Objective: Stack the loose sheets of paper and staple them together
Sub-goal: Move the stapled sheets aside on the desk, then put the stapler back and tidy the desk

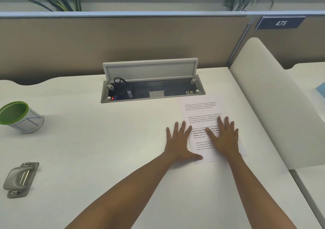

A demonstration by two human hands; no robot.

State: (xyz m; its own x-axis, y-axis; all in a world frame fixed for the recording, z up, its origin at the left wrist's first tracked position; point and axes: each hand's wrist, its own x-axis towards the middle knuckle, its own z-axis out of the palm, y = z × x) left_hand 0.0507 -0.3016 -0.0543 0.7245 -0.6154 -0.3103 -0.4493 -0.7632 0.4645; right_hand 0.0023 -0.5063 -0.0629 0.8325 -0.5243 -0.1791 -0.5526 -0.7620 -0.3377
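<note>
Several printed white sheets of paper lie overlapped on the white desk, fanned toward the far right. My right hand rests flat on the sheets, fingers spread. My left hand lies flat at the paper's left edge, mostly on the desk, with its thumb on the lower corner of the front sheet. Neither hand grips anything. A grey stapler sits at the desk's near left, far from both hands.
A white cup with a green rim stands at the left. An open cable box with raised lid is set into the desk behind the paper. A cream divider borders the right; a beige partition stands behind.
</note>
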